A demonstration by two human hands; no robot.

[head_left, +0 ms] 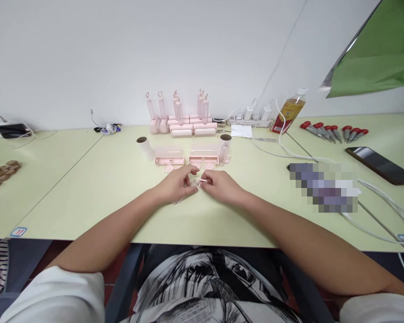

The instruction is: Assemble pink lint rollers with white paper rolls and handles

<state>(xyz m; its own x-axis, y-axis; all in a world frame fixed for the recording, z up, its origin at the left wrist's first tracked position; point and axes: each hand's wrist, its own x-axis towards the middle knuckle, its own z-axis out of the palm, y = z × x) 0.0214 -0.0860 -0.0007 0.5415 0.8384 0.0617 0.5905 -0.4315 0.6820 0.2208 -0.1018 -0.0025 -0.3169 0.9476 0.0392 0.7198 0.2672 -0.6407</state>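
Note:
My left hand (179, 184) is curled round a clear, pale pink plastic handle (194, 182), most of it hidden in the palm. My right hand (218, 185) pinches a small pink loop-shaped piece (204, 180) at the handle's end; whether the two parts are joined cannot be made out. Just beyond my hands lie two open pink lint roller cases (170, 160) with clear covers (204, 149) and small pink discs (169, 168). A white paper roll (145, 149) stands on the left. Another roll (225, 138) is on the right, behind a clear handle (224, 153).
Several assembled pink lint rollers (182, 130) stand by the wall. Right of them are a power strip (247, 122), a drink bottle (289, 110) and white cables. Red-handled screwdrivers (328, 131) and a black phone (382, 165) lie farther right; brown pieces (0, 175) lie far left.

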